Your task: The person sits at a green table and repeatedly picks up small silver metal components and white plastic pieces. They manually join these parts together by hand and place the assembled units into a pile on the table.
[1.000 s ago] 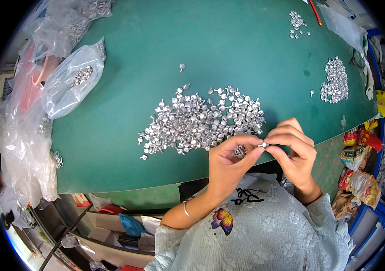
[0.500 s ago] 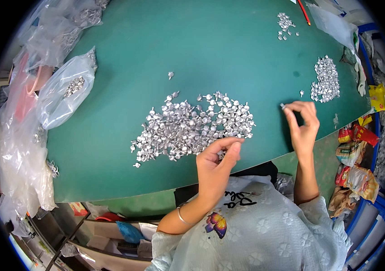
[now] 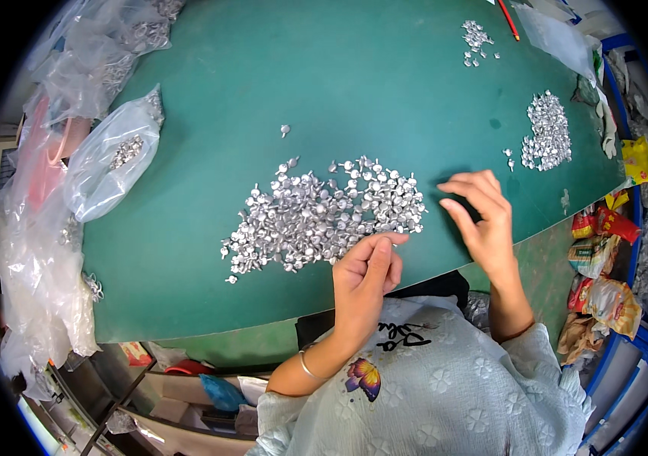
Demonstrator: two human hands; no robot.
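Small silver pieces: heaped on the green table, just beyond the left hand. Curled in there, with thumb against forefinger; no telling whether around any pieces. Right of the heap, with the right hand parted between thumb and fingers. Farther right, gathered in a smaller pile; at the table's left edge, beside a clear plastic bag.

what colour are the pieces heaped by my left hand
The pieces are silvery grey; see head view.
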